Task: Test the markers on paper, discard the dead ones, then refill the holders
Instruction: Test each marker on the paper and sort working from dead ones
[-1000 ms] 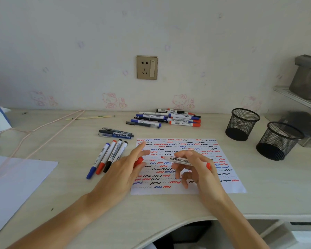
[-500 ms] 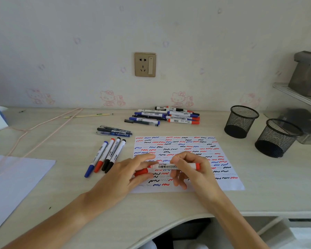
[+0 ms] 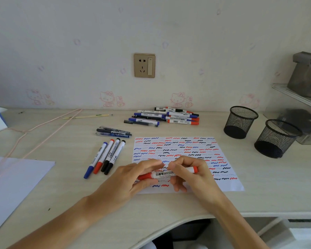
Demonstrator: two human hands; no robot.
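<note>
Head view | both hands, left (image 3: 131,178) and right (image 3: 190,174), grip red marker (image 3: 166,174), lower centre | step: recapping | next: sort it

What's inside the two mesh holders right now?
Both mesh holders look empty: no markers stick up, and only dark bases show through the mesh. The near walls partly hide the floors, so something small lying flat cannot be ruled out.

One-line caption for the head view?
Both hands, left hand and right hand, hold a red marker over scribbled test paper.
</note>
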